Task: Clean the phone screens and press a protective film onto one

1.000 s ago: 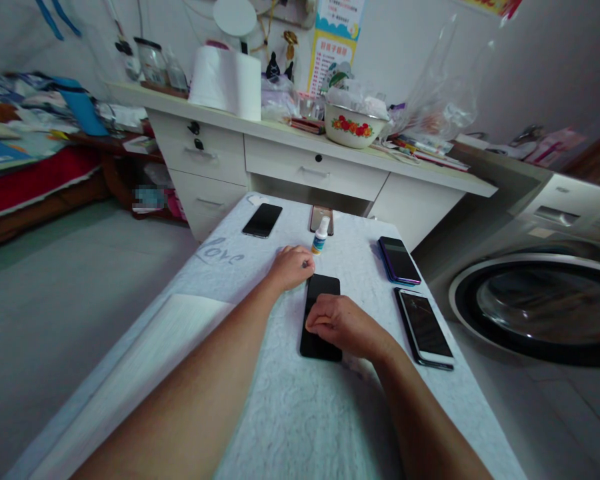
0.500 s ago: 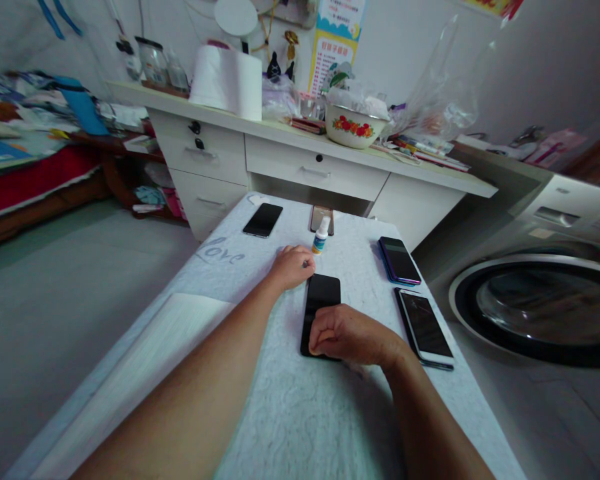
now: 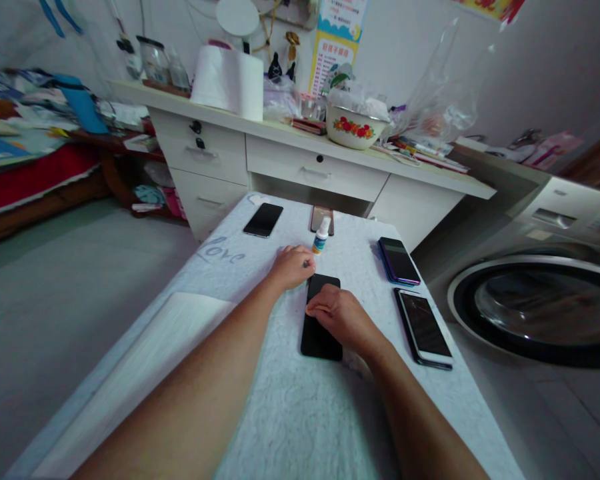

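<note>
A black smartphone (image 3: 322,339) lies screen up on the cloth-covered table. My right hand (image 3: 341,315) is over its middle, fingers pinched together low on the glass; whatever sits between them is too small to name. At the phone's top left corner rests my left hand (image 3: 293,267), fingers curled closed, with a small dark grey spot showing by the fingertips that I cannot identify. Just beyond the left hand stands a small white spray bottle (image 3: 321,236) with a blue and yellow label.
Another phone (image 3: 263,220) lies far left, and a gold-brown one (image 3: 316,216) behind the bottle. Along the right edge are a purple-edged phone (image 3: 399,260) and a white-framed phone (image 3: 425,325) on a dark item. A washing machine (image 3: 540,220) stands right, a white desk (image 3: 280,157) behind.
My right hand has slid up the phone from its lower end to about its middle, uncovering the bottom of the screen. The left hand has stayed put.
</note>
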Available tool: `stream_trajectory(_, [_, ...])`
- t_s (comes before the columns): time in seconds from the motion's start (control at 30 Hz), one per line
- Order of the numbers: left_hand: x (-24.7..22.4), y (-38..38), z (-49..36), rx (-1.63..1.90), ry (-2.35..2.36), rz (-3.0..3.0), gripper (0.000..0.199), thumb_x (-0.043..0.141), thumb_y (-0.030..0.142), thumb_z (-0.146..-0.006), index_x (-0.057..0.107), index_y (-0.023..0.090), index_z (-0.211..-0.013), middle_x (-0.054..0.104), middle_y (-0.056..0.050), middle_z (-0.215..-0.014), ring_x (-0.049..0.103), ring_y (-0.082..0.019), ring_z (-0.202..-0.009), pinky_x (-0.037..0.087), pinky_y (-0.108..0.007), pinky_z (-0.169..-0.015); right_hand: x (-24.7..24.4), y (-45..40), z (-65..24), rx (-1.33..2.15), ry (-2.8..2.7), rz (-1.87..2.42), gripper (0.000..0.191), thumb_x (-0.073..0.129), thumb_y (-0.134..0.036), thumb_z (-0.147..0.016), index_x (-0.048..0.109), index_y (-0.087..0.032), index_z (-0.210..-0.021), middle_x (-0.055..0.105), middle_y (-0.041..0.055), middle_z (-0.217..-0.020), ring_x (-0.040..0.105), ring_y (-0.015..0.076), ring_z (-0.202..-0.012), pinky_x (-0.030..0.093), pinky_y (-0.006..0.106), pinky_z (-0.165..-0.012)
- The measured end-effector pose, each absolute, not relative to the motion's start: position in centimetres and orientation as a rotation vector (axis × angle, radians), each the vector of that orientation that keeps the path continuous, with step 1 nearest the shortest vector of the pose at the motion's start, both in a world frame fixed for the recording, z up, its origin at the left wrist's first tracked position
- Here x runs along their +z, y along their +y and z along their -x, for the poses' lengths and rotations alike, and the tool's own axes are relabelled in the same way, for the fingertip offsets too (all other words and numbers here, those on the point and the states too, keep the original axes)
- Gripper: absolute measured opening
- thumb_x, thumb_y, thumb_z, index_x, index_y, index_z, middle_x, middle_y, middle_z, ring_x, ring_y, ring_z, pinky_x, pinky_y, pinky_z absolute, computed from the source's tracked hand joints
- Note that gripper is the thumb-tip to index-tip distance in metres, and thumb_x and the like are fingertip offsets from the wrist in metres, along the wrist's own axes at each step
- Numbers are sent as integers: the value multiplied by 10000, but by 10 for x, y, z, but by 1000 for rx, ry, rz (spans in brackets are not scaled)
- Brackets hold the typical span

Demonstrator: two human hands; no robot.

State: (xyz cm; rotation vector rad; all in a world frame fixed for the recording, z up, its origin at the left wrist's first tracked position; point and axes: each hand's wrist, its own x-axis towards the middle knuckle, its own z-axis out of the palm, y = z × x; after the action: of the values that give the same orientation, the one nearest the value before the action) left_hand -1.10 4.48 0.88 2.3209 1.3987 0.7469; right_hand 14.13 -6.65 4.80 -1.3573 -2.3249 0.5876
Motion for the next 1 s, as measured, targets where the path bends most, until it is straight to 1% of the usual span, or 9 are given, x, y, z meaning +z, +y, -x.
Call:
stream_trajectory(0.17, [10,44,11,738,1409,-2324,151,558,256,-791,701,224,-756,696,-14,-1094,586,-225,-1025,411,-372,-940,45,-62,-138,427,-2330,1487,185,570,-154,-913,746,-207,-904,615,34,-868,583,141,-799,414,247,-733])
stream_trajectory(0.37, [6,46,11,763,1379,-2333,151,558,263,-787,701,229,-753,696,-11,-1093,590,-219,-1037,401,-377,-965,48,-58,-132,313,-2303,1631,206,549,-181,-939,752,-216,-947,618,42,-908,586,145,-806,408,245,-733])
stream_trajectory(0.5, [4,48,10,783,1385,-2317,141,569,269,-778,699,231,-739,696,-13,-1092,592,-220,-1041,399,-380,-974,49,-55,-131,278,-2280,1657,201,555,-187,-942,752,-218,-968,625,48,-936,599,156,-865,413,241,-761])
stream_trajectory(0.63, [4,49,11,786,1366,-2292,142,572,279,-782,705,240,-753,702,-4,-1081,593,-220,-1048,392,-380,-987,48,-54,-132,299,-2299,1627,202,554,-184,-945,752,-216,-970,625,48,-932,598,148,-849,415,239,-755])
stream_trajectory(0.8, [7,48,12,771,1360,-2282,135,576,268,-776,707,239,-761,705,0,-1075,594,-216,-1052,390,-370,-988,44,-56,-136,357,-2365,1476,190,565,-184,-937,752,-215,-922,620,35,-885,585,142,-809,413,242,-731])
stream_trajectory(1.0, [8,47,12,764,1346,-2292,112,609,274,-755,713,236,-759,703,-6,-1073,597,-222,-1050,390,-377,-991,47,-63,-138,527,-2414,1307,176,586,-128,-898,748,-197,-889,632,31,-874,590,131,-782,435,234,-714])
